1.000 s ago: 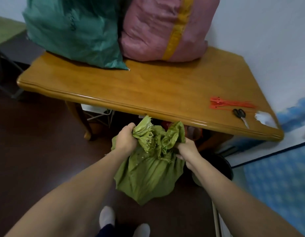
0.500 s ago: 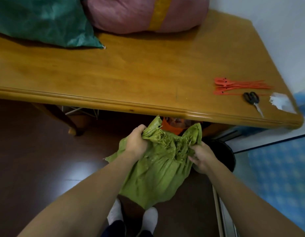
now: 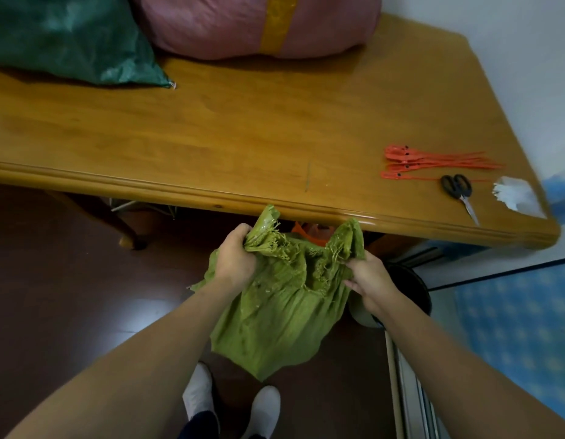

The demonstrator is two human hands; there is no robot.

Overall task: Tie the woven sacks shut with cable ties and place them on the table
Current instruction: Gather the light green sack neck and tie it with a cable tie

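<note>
Dark green sack: lies on the table's far left corner, touching the pink one.
Pink sack: beside it at the back, with a yellow stripe.
Table: wooden; its near edge is just above the hands.
Left hand: fingers curled round the left side of the sack's frayed mouth.
Light green sack: held below the table's near edge, above the floor, hanging down toward two white-socked feet.
Right hand: pinches the mouth's right side; the two hands are apart.
Cable ties: an orange bundle on the table's right side.
Scissors: black-handled, just beside the ties.
White scrap: near the right corner.
</note>
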